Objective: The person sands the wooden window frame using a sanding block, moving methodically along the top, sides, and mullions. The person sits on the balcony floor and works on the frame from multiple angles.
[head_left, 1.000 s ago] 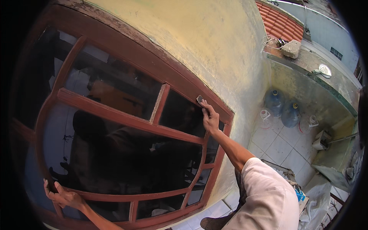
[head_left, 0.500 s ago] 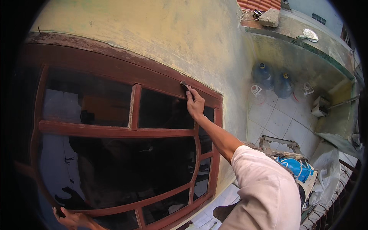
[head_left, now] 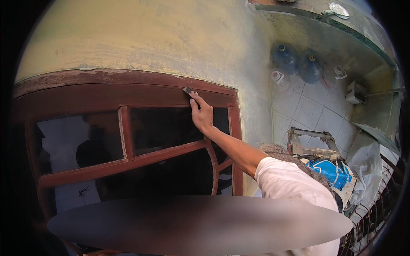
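Observation:
My right hand (head_left: pixel 202 113) reaches up to the top rail of a brown-red wooden window frame (head_left: pixel 141 91). Its fingers are closed round a small dark flat block (head_left: pixel 188 90), which lies against the rail near its upper right corner. Whether the block is folded sandpaper or a solid piece I cannot make out. Below the hand are dark glass panes (head_left: pixel 166 128), split by a slanting crossbar (head_left: pixel 171 155) and a short upright. A smooth blur covers the lower part of the picture, and my left hand cannot be made out there.
A worn yellow wall (head_left: pixel 141 38) surrounds the frame. On the right, blue water jugs (head_left: pixel 310 68) and clear bottles stand on white floor tiles (head_left: pixel 309 111). A metal stand (head_left: pixel 316 143), a blue-and-white bag (head_left: pixel 331 173) and a curly metal railing (head_left: pixel 378 205) are beside my right arm.
The view has shifted and turned, so the frame's top rail appears more level. My right hand has slid slightly left along it with the block. My left hand, earlier at the lower left, is no longer distinguishable.

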The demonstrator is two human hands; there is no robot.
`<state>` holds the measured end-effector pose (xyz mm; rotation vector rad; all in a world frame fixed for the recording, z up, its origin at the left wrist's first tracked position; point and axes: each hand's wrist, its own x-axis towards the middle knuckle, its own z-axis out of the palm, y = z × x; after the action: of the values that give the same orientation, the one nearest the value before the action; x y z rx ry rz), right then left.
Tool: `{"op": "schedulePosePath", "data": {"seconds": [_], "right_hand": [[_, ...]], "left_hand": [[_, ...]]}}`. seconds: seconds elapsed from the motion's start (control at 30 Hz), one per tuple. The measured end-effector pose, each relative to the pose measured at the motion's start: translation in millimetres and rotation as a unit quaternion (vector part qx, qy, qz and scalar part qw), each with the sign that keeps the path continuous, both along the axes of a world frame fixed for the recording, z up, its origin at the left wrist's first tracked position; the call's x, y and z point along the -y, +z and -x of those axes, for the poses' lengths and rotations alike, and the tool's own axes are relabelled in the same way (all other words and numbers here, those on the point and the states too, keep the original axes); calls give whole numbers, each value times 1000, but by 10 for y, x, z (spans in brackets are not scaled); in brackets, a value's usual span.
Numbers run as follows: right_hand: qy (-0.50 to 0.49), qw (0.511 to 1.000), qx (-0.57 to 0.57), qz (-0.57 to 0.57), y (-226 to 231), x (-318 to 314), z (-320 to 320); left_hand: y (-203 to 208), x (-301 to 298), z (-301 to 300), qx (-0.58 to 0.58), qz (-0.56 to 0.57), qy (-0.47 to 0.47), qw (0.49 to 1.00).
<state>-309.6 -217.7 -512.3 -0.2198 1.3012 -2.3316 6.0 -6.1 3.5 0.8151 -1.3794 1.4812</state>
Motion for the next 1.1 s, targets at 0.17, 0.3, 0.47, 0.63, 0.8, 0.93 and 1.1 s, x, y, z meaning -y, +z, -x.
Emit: {"op": "schedulePosePath", "data": {"seconds": [0.17, 0.3, 0.47, 0.63, 0.8, 0.93, 1.1], "right_hand": [[-2, 978, -153, 141, 682, -34, 160], [44, 986, -157, -37, -423, -648, 273], [83, 964, 48, -249, -1839, -2127, 1118], [101, 922, 344, -146, -2009, -3158, 2361], [101, 919, 365, -111, -1706, -3983, 2871], [208, 892, 391, -91, -946, -3847, 2121], [468, 681, 493, 271, 853, -3476, 593]], "left_hand": [[-86, 62, -215, -125, -109, 53, 985], [39, -89, -468, 50, -42, 27, 998], [-211, -154, -29, 40, -49, 64, 996], [-840, -459, 180, -38, -135, -33, 990], [-2878, -1103, 718, -91, -506, -200, 834], [-4500, -1774, 771, -67, -796, -210, 564], [-4203, -2105, 1044, -118, -782, -313, 527]]}}
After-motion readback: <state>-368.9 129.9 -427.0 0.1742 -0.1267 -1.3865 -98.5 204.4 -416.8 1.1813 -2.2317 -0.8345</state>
